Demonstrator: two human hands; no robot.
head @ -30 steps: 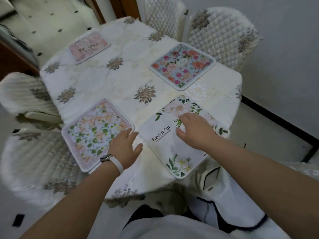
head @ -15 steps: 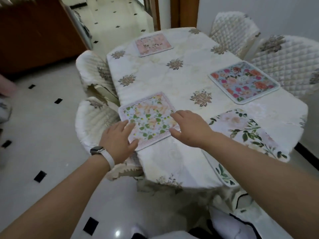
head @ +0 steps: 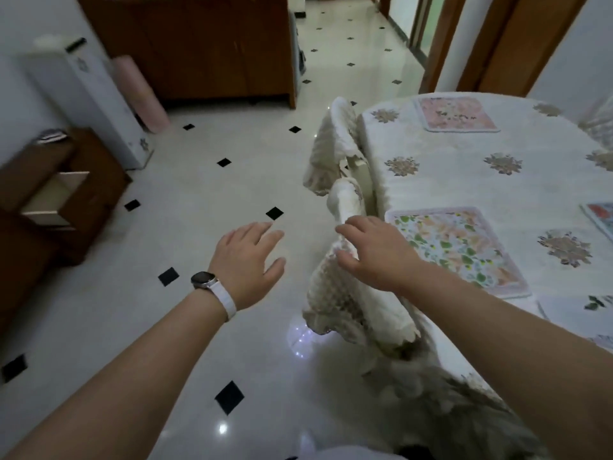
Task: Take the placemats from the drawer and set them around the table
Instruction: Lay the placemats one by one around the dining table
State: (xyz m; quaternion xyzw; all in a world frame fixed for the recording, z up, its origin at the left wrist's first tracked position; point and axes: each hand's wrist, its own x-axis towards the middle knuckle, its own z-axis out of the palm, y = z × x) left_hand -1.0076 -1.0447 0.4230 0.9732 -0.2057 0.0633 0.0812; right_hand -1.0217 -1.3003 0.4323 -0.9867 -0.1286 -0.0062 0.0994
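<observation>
Right now both hands hang out in front of the person, palms down, and neither holds anything. The left hand (head: 247, 260), with a watch (head: 204, 279) on a white strap at the wrist, is over the floor (head: 199, 194), fingers straight and a little spread. The right hand (head: 374, 257) is over the top of the near chair (head: 348, 293), fingers loosely spread; whether it touches the quilted cover I cannot tell. Mats lie on the table (head: 451, 184) to the right. A green mat (head: 457, 247) with leaves and peach flowers sits flat at the near left edge, just beside the right hand. A pink mat (head: 456, 114) sits flat at the far end, and a red and blue mat (head: 602, 217) is cut off by the right edge. A corner of a white mat (head: 570, 313) with dark leaves shows just beside the green one. A second chair (head: 331, 141) stands farther along the table's left side. Over at the far left a drawer (head: 49, 197) stands pulled out of a low brown cabinet (head: 99, 187), its pale inside showing.
</observation>
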